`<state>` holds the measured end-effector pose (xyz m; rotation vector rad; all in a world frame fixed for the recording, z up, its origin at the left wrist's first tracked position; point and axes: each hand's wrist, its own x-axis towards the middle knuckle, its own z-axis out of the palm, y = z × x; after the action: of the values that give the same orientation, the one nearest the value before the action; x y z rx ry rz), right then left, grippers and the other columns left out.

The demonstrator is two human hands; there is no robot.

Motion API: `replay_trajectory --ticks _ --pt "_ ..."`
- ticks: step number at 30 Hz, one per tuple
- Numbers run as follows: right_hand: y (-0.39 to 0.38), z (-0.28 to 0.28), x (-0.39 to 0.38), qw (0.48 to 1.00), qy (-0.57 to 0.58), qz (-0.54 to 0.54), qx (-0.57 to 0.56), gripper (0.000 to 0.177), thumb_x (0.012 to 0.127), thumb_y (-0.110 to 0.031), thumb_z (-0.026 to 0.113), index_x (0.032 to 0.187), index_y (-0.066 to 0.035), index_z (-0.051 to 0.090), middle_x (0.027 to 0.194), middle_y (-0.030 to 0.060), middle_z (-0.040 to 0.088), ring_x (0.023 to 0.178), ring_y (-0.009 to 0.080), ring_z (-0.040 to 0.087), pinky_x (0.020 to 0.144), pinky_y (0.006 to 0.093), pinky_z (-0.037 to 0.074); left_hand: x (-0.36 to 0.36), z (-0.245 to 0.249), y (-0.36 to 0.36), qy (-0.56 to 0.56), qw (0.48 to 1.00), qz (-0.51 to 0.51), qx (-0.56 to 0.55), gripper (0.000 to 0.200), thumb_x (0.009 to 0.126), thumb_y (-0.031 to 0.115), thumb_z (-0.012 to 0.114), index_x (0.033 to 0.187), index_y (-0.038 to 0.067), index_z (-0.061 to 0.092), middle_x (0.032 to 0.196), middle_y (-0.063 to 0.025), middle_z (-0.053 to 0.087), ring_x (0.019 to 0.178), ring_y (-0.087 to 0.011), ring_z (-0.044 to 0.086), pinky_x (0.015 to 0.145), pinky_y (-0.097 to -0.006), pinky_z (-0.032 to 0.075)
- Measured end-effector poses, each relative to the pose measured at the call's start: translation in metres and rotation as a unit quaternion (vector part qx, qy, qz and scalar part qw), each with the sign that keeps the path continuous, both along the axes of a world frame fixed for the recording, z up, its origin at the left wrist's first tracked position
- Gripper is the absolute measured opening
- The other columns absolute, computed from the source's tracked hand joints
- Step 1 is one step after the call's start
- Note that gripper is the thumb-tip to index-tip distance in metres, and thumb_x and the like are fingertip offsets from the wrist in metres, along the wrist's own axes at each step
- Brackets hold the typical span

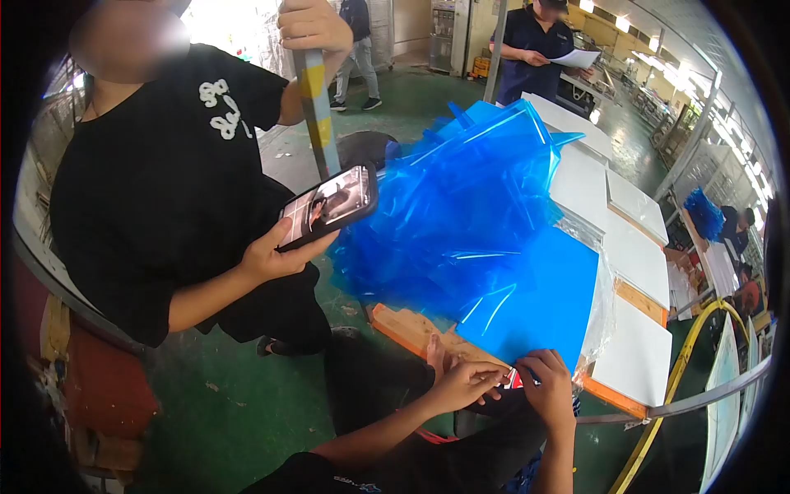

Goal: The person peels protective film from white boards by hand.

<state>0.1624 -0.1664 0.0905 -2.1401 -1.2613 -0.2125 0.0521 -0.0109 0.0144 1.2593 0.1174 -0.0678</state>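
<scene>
A flat bright blue film-covered sheet (551, 284) lies on the workbench, its near corner by my hands. My right hand (546, 385) has its fingers bent and pinched at that near edge. Just left of it, my left hand (471, 385) is closed, thumb and fingertips brought together below the edge; what they hold is too small to make out. A small red and white piece (515, 379) shows between the hands. Behind the sheet rises a large crumpled heap of blue plastic film (469, 206), covering part of it.
White panels (634, 346) lie along the bench's right side, above an orange wooden edge (613, 397). At left a person holds a phone (333, 202) and grips a striped post (314, 107). Another person reads papers (576, 58) at the back. A yellow hose (679, 370) runs at right.
</scene>
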Motion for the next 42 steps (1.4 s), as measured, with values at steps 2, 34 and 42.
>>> replay_trajectory --ticks 2,34,42 --pt "0.001 0.002 0.001 1.0 0.01 0.009 -0.005 0.009 0.077 0.0 0.072 0.085 -0.003 0.07 0.087 0.0086 0.065 0.08 0.0289 0.061 0.07 0.0398 0.051 0.001 -0.003 -0.003 0.011 1.0 -0.004 -0.01 0.037 0.105 0.026 0.052 0.132 0.001 0.058 0.12 -0.0083 0.068 0.09 -0.0131 0.071 0.064 -0.0217 0.055" --pt "0.011 0.038 0.002 0.998 0.015 -0.049 -0.031 0.018 0.083 0.009 0.058 0.098 -0.001 0.063 0.087 0.0149 0.058 0.083 0.0334 0.057 0.07 0.042 0.047 0.015 0.025 -0.014 0.0 0.974 -0.048 -0.221 0.051 0.106 0.028 0.05 0.147 0.0 0.039 0.137 -0.0152 0.056 0.11 -0.0236 0.068 0.072 -0.0277 0.06" --pt "0.008 0.052 0.003 0.998 0.012 -0.012 -0.068 0.012 0.086 0.005 0.058 0.094 0.0 0.064 0.086 0.0139 0.058 0.079 0.0313 0.057 0.067 0.0415 0.046 0.038 0.038 -0.029 -0.071 0.956 0.047 -0.282 0.043 0.104 0.025 0.053 0.136 0.005 0.032 0.128 -0.0151 0.056 0.114 -0.0261 0.065 0.077 -0.0351 0.062"
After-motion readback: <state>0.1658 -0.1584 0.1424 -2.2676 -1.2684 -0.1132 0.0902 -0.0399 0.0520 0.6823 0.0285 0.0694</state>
